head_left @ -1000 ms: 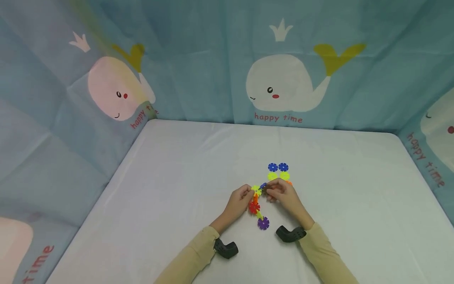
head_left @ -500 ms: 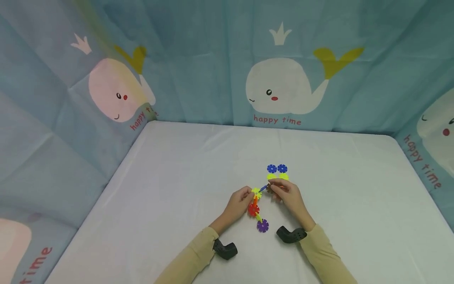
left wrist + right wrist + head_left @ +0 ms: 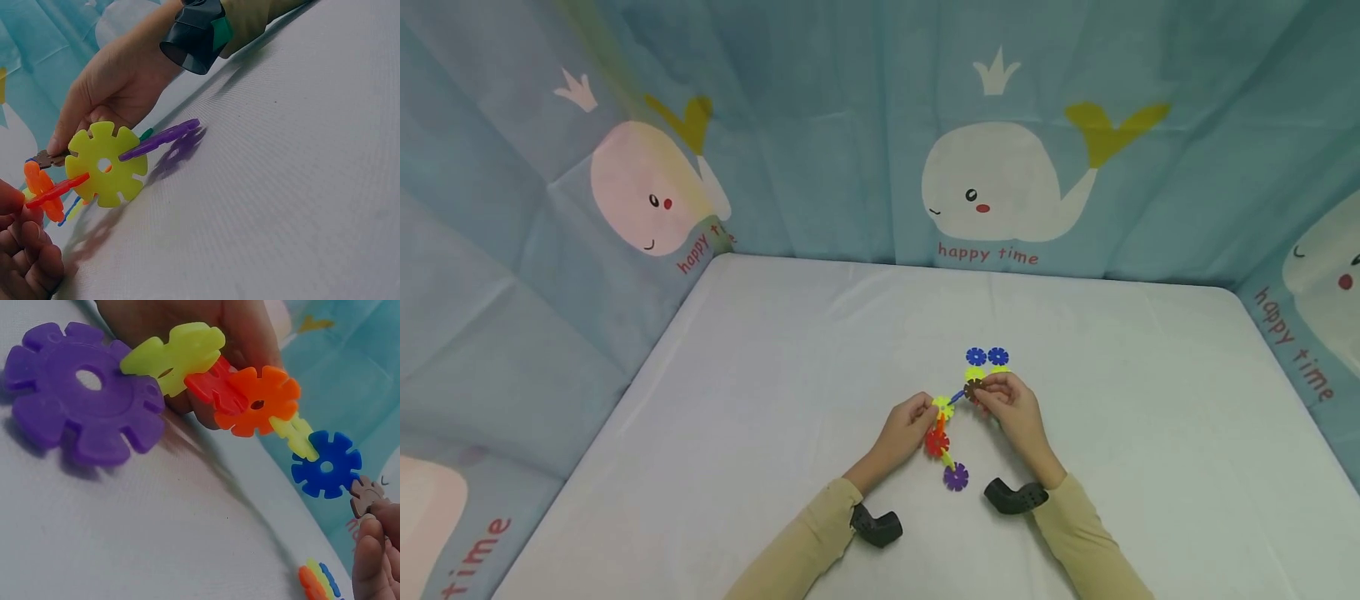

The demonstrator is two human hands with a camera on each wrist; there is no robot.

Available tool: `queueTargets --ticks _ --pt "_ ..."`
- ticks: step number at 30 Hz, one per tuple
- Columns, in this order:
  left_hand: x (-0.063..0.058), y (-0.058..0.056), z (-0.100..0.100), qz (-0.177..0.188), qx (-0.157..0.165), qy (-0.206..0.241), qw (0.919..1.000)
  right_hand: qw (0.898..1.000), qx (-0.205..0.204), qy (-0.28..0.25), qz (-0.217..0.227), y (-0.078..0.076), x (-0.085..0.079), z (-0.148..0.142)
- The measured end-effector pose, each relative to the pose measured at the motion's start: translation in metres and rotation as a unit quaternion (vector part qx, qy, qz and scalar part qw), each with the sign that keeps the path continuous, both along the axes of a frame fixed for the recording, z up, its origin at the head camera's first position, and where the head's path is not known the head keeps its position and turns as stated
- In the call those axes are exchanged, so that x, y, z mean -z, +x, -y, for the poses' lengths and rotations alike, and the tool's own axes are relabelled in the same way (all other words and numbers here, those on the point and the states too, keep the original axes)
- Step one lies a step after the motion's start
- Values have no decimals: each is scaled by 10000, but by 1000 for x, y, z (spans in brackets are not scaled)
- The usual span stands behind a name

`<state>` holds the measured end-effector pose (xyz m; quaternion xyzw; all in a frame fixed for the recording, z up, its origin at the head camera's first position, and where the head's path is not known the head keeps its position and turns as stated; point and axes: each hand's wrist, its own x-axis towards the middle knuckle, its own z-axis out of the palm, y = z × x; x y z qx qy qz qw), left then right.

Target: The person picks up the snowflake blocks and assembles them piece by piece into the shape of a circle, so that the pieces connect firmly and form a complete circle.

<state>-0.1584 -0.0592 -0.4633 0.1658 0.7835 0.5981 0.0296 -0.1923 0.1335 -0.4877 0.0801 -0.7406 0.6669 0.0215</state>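
A chain of slotted plastic snowflake discs stretches between both hands above the white table. In the head view my left hand (image 3: 901,429) pinches a yellow disc (image 3: 943,407) of this chain. My right hand (image 3: 1017,414) holds the brown disc (image 3: 973,390) at the other end between thumb and fingers. Joining those two is a blue disc (image 3: 326,465). From the yellow one the chain runs down through an orange disc (image 3: 258,402), a red disc (image 3: 937,443) and a yellow-green disc (image 3: 106,164) to a purple disc (image 3: 81,394) at the lower end.
Beyond the right hand, two blue discs (image 3: 987,357) lie side by side, with yellow discs (image 3: 974,373) in front, partly hidden by the hand. Black wrist cameras (image 3: 877,528) sit at both cuffs. A whale-print curtain (image 3: 820,167) surrounds the white table (image 3: 775,375).
My right hand has shifted slightly right, drawing the blue and brown discs out from the yellow one. Its fingers now leave the brown disc more visible. The left hand stays almost still.
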Motion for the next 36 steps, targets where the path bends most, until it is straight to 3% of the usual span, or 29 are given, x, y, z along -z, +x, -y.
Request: queueTargets --ticks 8,15,20,36 --pt "-3 -1 -2 -32 -38 -76 10000 9997 171 -112 -114 -2 -5 1" --pt "-5 -1 -1 -2 -9 -120 9999 9990 -93 -427 -50 -2 -1 1" --pt "-6 -1 -1 -107 -55 -139 9998 9984 -19 -519 -243 -3 1 3" --pt "-9 1 -1 -80 -68 -207 9997 9988 -137 -342 -308 0 3 0"
